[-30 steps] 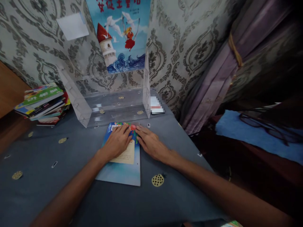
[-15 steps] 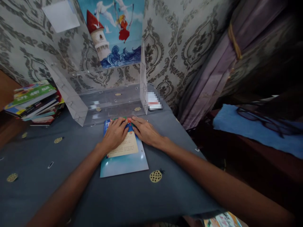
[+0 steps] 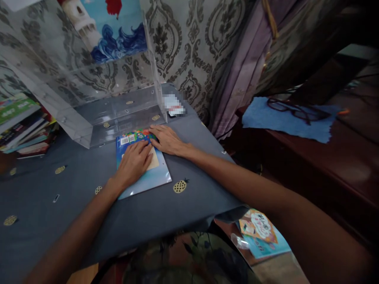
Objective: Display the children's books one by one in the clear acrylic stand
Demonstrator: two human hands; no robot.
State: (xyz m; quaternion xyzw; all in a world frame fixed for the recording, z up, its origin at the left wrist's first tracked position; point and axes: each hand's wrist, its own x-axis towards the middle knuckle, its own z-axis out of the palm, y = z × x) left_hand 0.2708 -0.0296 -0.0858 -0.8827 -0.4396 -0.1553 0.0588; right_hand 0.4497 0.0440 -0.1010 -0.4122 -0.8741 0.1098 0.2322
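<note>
A blue book (image 3: 145,182) lies flat on the grey tablecloth, its cover showing a barcode and a cream text panel. My left hand (image 3: 134,161) rests palm down across the middle of the cover, fingers stretched out, hiding part of the panel. Over the book's far right corner lies my right hand (image 3: 167,139), also flat with its fingers extended. Neither hand grips anything. Just beyond the book stands a clear acrylic rack (image 3: 127,122) with see-through side panels.
At the left sits a stack of books (image 3: 23,124). Behind the rack is a blurred white card (image 3: 174,105). Eyeglasses (image 3: 296,110) lie on a blue cloth (image 3: 263,114) on the dark red furniture at right. More books (image 3: 260,230) are low beside the table's near edge.
The view has tilted down and turned right. My left hand has slid nearer along the book, uncovering the barcode. My right hand remains near the far right corner.
</note>
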